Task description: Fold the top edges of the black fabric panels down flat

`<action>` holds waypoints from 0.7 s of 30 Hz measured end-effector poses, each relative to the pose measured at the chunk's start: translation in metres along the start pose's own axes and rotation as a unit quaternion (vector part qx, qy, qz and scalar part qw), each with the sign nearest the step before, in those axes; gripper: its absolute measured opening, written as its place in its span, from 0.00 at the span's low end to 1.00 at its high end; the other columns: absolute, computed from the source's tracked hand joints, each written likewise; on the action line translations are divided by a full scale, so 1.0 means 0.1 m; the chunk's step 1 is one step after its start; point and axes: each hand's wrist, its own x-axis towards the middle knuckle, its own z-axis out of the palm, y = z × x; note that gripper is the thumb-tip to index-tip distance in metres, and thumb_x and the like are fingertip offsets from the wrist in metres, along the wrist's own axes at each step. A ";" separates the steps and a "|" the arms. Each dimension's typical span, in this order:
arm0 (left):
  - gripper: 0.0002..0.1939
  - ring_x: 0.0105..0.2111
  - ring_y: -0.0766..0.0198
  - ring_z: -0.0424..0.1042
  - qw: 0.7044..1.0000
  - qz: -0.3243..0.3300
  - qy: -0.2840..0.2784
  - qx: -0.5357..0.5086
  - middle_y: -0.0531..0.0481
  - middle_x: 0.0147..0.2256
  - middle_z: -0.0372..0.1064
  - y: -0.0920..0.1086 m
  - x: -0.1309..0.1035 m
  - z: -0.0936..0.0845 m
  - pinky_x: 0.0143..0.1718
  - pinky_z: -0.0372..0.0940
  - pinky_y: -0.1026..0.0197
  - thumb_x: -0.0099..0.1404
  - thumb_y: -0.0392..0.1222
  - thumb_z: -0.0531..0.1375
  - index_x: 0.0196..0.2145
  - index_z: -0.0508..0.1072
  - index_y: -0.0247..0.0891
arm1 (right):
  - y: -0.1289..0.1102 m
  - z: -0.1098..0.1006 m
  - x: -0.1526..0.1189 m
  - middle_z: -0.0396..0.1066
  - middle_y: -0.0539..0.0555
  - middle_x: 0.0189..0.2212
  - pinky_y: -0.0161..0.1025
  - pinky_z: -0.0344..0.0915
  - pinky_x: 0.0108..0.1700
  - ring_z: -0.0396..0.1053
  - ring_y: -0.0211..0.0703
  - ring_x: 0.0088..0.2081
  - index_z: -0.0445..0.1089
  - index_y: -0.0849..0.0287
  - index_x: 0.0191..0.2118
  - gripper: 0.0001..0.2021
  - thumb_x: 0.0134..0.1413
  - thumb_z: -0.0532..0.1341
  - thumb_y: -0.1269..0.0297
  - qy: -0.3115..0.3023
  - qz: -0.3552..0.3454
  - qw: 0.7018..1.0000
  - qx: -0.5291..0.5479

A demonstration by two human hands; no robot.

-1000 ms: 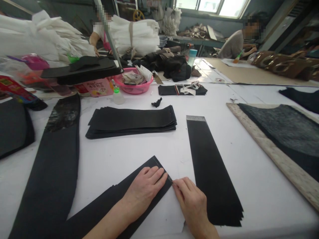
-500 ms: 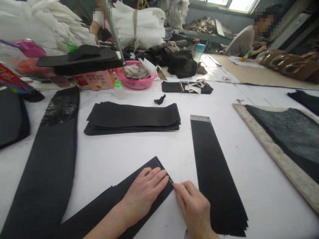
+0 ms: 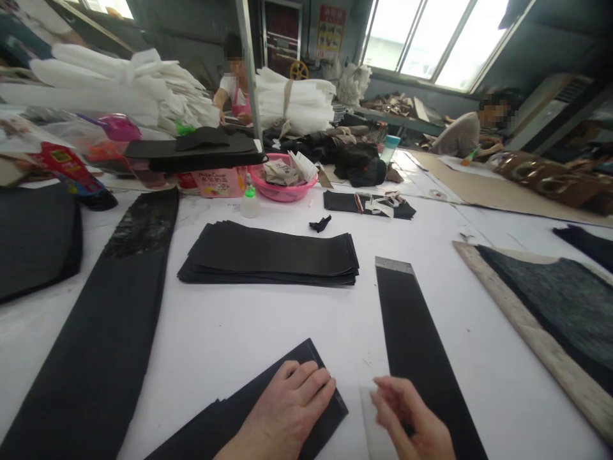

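My left hand (image 3: 292, 402) lies on a long black strip (image 3: 306, 351), pressing it to the table near its upper end. A narrow fold or line runs along that end edge. My right hand (image 3: 414, 418) is off the strip to the right, fingers bent, thumb and forefinger apart, nothing visible between them. Beside its fingertips, a pale translucent strip (image 3: 371, 418) lies on the white tabletop. Partly behind the right hand is a pile of black strips (image 3: 412, 319) with a greyish top end. Farther back sits a stack of black pieces (image 3: 268, 252).
On the left lies a wide black strip (image 3: 110, 319) with a shiny smeared end. A green-capped bottle (image 3: 249, 203) stands by a pink basin (image 3: 282, 188). At right is a board (image 3: 517, 313) with dark fabric. Two people sit at the back, and part of another shows at upper left.
My right hand has come away from the strip's edge, moving right, and its fingers have parted. The left hand stays on the strip. The view has tilted up.
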 end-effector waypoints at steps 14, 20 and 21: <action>0.12 0.46 0.58 0.63 0.985 0.039 0.155 0.068 0.48 0.48 0.68 -0.07 0.00 0.27 0.44 0.55 0.54 0.69 0.39 0.56 0.48 0.73 0.35 | -0.48 0.63 3.31 0.65 0.56 0.57 0.47 0.61 0.57 0.61 0.53 0.59 0.76 0.54 0.47 0.17 0.55 0.60 0.77 -0.125 -0.224 0.906 -0.338; 0.12 0.48 0.57 0.63 0.986 0.031 0.158 0.041 0.49 0.49 0.68 -0.06 -0.01 0.24 0.46 0.54 0.52 0.69 0.38 0.54 0.46 0.74 0.36 | -0.19 0.96 3.89 0.74 0.57 0.48 0.41 0.63 0.50 0.70 0.51 0.49 0.77 0.59 0.45 0.16 0.50 0.62 0.77 -0.173 -0.168 0.909 -0.341; 0.13 0.49 0.56 0.63 0.990 0.028 0.135 0.029 0.49 0.50 0.68 -0.04 -0.02 0.20 0.48 0.54 0.51 0.70 0.39 0.53 0.48 0.73 0.36 | -0.17 0.99 3.92 0.75 0.57 0.44 0.40 0.62 0.49 0.71 0.51 0.47 0.78 0.61 0.43 0.15 0.51 0.61 0.77 -0.171 -0.159 0.911 -0.340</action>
